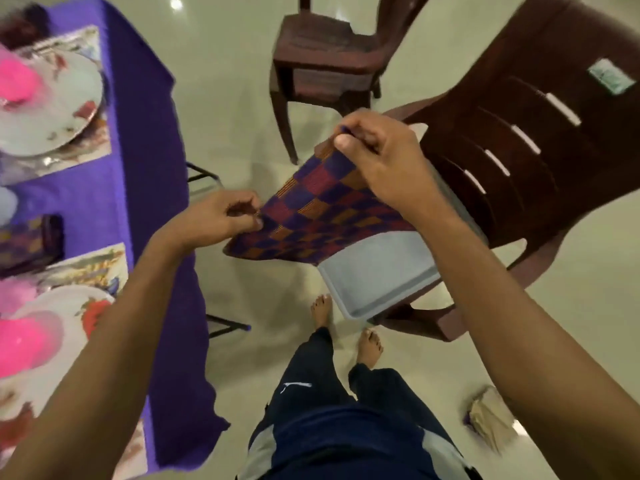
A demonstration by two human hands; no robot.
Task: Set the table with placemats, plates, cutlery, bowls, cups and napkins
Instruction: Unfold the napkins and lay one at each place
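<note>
A checkered purple, red and orange napkin [322, 206] is stretched in the air between my hands, above a grey tray [374, 285]. My left hand [221, 216] pinches its lower left corner. My right hand [377, 157] pinches its upper corner. On the left, the table under a purple cloth [145, 140] holds two floral placemats with white plates [69, 98] and pink bowls [17, 84]. Between the two settings lies a folded checkered napkin [24, 240].
The grey tray sits on the seat of a brown plastic chair [512, 140] at the right. A second brown chair [322, 64] stands further back. A crumpled paper bag [491, 417] lies on the tiled floor. My bare feet are below.
</note>
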